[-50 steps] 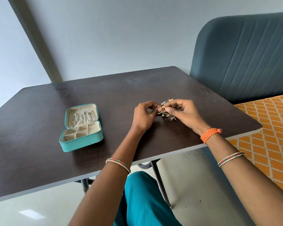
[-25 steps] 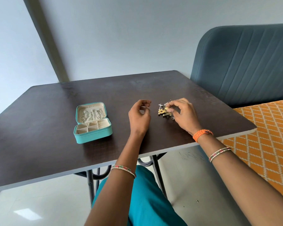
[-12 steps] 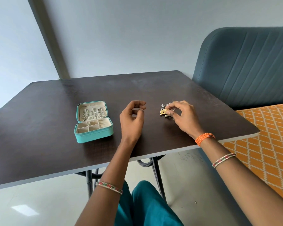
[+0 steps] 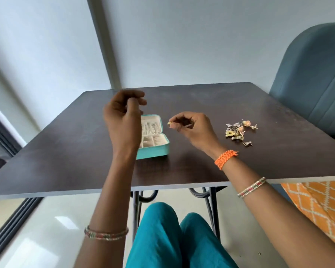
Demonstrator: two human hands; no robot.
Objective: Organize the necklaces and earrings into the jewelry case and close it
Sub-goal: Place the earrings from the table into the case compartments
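The right hand pinches one small gold earring at its fingertips, raised above the dark desk. Just to its left, one open teal jewelry case sits on the desk, partly hidden behind the left hand, whose loosely curled fingers hold nothing visible. To its right lies one heap of earrings. Beyond, a pale wall and one blue chair.
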